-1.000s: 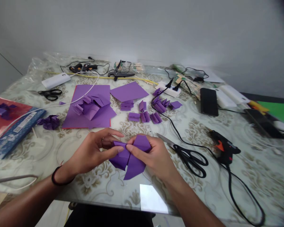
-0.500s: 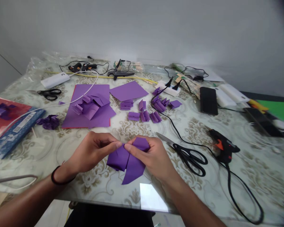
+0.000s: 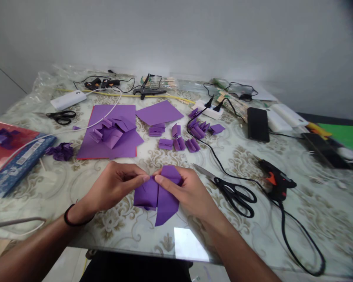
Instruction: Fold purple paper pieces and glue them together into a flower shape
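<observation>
A folded piece of purple paper [image 3: 168,201] is held between my two hands above the near part of the table. My left hand [image 3: 117,187] pinches its upper left edge between thumb and fingertips. With the thumb on top and the fingers behind, my right hand [image 3: 188,190] grips the right part of the paper. A dark slit or fold line runs down the middle, and a pointed flap hangs below. The fingers behind the paper are hidden. Large black-handled scissors [image 3: 235,196] lie just right of my right hand.
A hot glue gun [image 3: 278,180] with a looping cord lies at the right. Folded purple pieces [image 3: 179,143] and purple sheets [image 3: 159,112] lie beyond my hands. Farther off are a power strip [image 3: 208,109], a phone [image 3: 258,124], smaller scissors [image 3: 63,116] and pliers [image 3: 148,92].
The purple paper has turned slightly, so its middle line now stands more upright and its lower flap points straighter down. Both hands keep their hold.
</observation>
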Demonstrator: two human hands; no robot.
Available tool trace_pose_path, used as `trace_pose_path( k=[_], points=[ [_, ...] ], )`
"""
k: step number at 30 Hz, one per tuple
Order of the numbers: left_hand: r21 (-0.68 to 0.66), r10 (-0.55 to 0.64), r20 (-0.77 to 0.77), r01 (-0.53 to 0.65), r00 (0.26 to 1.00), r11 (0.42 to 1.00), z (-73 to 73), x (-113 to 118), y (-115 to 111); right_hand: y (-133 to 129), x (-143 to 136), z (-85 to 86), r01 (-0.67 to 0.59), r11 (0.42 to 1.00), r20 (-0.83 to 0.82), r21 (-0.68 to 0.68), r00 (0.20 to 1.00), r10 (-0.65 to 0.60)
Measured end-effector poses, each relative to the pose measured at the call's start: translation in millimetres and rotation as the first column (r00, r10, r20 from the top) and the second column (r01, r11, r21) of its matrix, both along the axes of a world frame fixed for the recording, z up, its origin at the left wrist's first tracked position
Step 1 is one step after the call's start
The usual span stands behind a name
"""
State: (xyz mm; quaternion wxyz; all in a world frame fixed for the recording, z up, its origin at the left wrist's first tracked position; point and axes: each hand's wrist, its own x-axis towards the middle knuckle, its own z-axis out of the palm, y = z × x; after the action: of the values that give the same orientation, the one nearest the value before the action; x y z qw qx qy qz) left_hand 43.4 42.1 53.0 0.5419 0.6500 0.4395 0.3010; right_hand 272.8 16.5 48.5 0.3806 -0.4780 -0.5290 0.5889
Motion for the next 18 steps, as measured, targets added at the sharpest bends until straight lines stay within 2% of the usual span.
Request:
trace_pose_path(
  k=[4, 7, 12, 15, 18],
  points=[
    [-0.012, 0.14, 0.08, -0.14, 0.987, 0.99, 1.2, -1.6, 4.3, 4.6, 10.4, -0.3, 0.06, 0.997, -0.004, 0.057, 0.998, -0.06],
    [-0.076, 0.098, 0.114, -0.09, 0.989, 0.993, 3.4, -0.8, 6.0, 4.0, 10.9, -1.1, 0.061, 0.994, 0.048, 0.093, 0.997, -0.066],
    [-0.208, 0.015, 0.135, 0.013, 0.991, 0.978, 2.6, 1.8, 4.3, -2.4, -1.2, -2.7, -0.047, 0.999, 0.005, 0.024, 0.999, 0.047],
    [-0.22, 0.015, 0.145, 0.018, 0.989, 0.975, -0.8, 2.6, 2.7, -3.8, -4.8, -4.1, -0.018, 0.998, 0.011, 0.057, 1.0, 0.017],
    [-0.167, 0.033, 0.149, -0.008, 0.988, 0.986, -3.0, 2.9, 0.9, -2.7, -3.4, -5.9, 0.002, 0.996, -0.019, 0.092, 1.0, -0.001]
  ],
)
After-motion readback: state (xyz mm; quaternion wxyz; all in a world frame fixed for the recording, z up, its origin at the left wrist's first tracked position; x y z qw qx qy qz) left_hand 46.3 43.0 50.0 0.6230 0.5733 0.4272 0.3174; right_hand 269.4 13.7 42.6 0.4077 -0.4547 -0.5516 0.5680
